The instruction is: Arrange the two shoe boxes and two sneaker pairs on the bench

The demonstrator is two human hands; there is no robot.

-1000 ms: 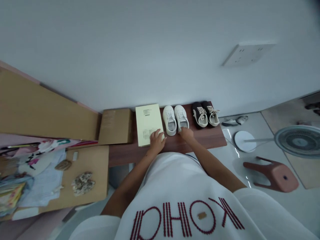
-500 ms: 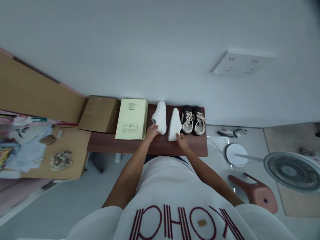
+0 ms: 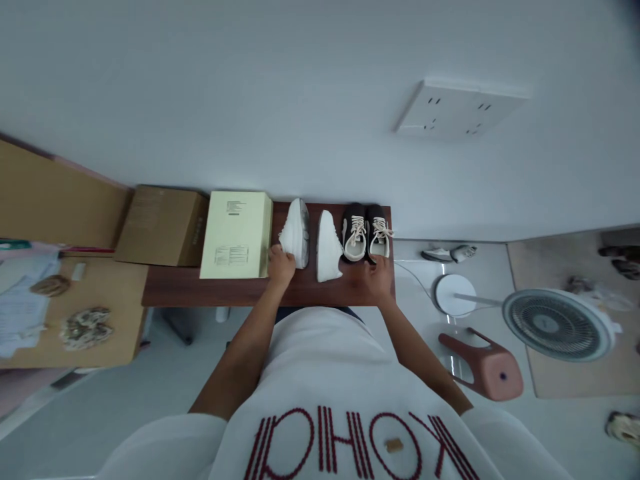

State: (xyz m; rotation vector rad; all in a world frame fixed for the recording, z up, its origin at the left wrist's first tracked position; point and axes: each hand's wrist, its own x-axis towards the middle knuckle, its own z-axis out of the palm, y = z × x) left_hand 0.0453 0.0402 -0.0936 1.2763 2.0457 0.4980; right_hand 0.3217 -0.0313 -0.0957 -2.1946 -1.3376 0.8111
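Note:
A pair of white shoes lies on a dark red-brown wooden bench top. My left hand is closed at the heel end of the left white shoe, which is tilted and shows its sole edge on the right. The other white shoe lies on its side with no hand on it. My right hand is at the heel of the right dark shoe, thumb and fingers apart. Beside it stands the left dark shoe, toe toward the wall, with cream laces.
A pale yellow box and a brown carton stand left on the bench. Farther left is a desk with papers. On the right are a fan, a pink stool and more shoes on the floor.
My right hand has let go of the right white shoe and moved right to the dark shoe's heel. The left white shoe has turned, showing its sole edge. The view has shifted right.

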